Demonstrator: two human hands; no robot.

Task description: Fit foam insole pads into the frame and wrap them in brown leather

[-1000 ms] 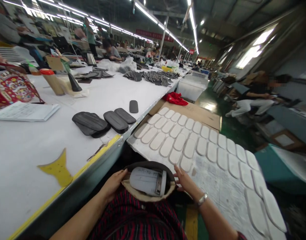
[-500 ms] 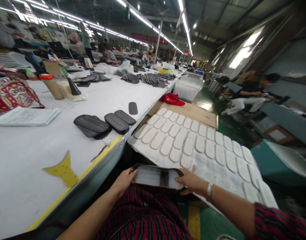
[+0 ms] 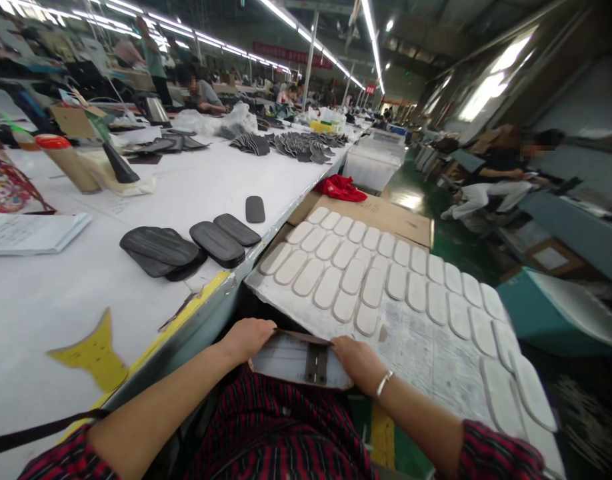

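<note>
In front of my lap is an oblong, box-like piece (image 3: 286, 358) with a brown edge, a pale inside and a dark strip with small metal fittings across it. Its exact kind is unclear. My left hand (image 3: 249, 339) is closed over its far left corner, and my right hand (image 3: 357, 362) grips the right end; the fingertips of both are partly hidden behind the rim. Just beyond, several white oval pads (image 3: 346, 303) with grey edges lie in rows on a board (image 3: 411, 340). Black oval pads (image 3: 161, 250) are piled on the white table (image 3: 186, 180) to the left.
A yellow cut-out (image 3: 93, 353) lies near the table's yellow-taped edge. Farther back are an orange-lidded bottle (image 3: 69, 163), a paper pad (image 3: 36, 230) and stacks of grey pieces (image 3: 306, 145). A red cloth (image 3: 341, 188) rests on cardboard. A person (image 3: 501, 173) sits at the right.
My hands have turned the piece, its far edge rolling over toward me, and my left hand now lies over the top of the rim. The view has shifted slightly to the right.
</note>
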